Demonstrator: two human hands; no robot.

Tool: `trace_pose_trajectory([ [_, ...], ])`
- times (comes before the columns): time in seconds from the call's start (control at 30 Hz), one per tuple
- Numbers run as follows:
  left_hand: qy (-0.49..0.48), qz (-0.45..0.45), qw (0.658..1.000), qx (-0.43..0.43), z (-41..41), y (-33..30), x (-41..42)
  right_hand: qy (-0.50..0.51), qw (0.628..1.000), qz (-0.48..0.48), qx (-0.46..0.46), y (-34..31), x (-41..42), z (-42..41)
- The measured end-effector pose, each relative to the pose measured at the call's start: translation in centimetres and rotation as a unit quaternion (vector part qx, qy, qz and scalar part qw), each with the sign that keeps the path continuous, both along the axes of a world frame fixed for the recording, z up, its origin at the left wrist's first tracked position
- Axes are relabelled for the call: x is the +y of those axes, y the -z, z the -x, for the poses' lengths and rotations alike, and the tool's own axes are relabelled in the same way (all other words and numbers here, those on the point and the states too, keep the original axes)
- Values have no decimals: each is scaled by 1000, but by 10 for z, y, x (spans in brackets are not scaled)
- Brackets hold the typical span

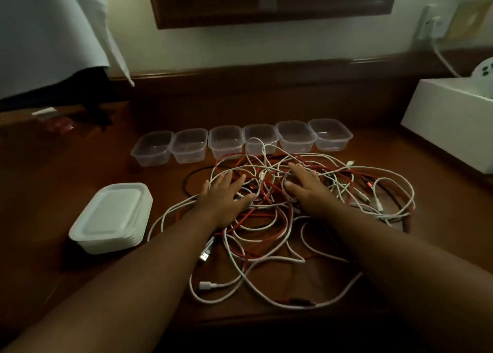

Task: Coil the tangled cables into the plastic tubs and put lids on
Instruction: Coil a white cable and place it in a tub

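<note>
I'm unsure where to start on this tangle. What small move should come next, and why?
Probably pinch one loose plug end, such as the white plug near the front edge, and draw that cable free. Both the left hand and right hand lie open on the cable pile, gripping nothing, and all six tubs are empty.

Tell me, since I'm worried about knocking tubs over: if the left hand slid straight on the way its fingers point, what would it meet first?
More of the tangled cables first; past them, probably the row of tubs, though depth is hard to judge. The left hand rests flat on the tangle.
</note>
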State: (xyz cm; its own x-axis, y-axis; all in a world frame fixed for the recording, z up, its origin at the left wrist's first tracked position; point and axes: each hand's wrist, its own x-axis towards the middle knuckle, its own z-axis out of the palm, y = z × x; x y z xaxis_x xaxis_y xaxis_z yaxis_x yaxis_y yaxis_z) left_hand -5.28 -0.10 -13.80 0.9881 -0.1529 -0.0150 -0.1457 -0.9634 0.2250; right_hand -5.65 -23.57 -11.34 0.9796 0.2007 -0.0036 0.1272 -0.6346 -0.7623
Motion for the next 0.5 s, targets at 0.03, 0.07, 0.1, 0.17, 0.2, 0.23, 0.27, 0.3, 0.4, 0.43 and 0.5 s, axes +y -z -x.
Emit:
trace_pose_trajectory([
  [0.03, -2, 6, 1000, -22, 1, -2, 0, 10, 998, -66, 11, -4, -4, 1],
  [0.07, -2, 9, 998, -57, 1, -5, 0, 19, 994, -110, 4, -9, -8, 1],
  [0.1, 4, 9, 994, -105, 3, -11, -1, 25, 992, -124, -17, -15, -13, 1],
  [0.17, 50, 45, 975, -211, 13, -27, -6, 25, 992, -110, -58, -27, -22, 4],
  [0.2, 81, 80, 962, -247, 21, -36, -9, 22, 993, -97, -71, -33, -26, 7],
  [0.23, 114, 116, 952, -258, 32, -44, -13, 18, 993, -84, -83, -41, -29, 11],
  [0.27, 148, 144, 949, -239, 45, -53, -17, 12, 993, -68, -95, -47, -31, 17],
  [0.3, 181, 160, 952, -186, 58, -59, -20, 3, 993, -56, -103, -52, -33, 25],
  [0.4, 294, 83, 952, 8, 99, -64, -29, -32, 993, -58, -101, -59, -33, 52],
  [0.43, 328, 11, 944, 14, 108, -61, -31, -41, 993, -57, -95, -58, -34, 61],
  [0.5, 363, -71, 928, -34, 117, -51, -32, -52, 993, -38, -94, -53, -35, 77],
])
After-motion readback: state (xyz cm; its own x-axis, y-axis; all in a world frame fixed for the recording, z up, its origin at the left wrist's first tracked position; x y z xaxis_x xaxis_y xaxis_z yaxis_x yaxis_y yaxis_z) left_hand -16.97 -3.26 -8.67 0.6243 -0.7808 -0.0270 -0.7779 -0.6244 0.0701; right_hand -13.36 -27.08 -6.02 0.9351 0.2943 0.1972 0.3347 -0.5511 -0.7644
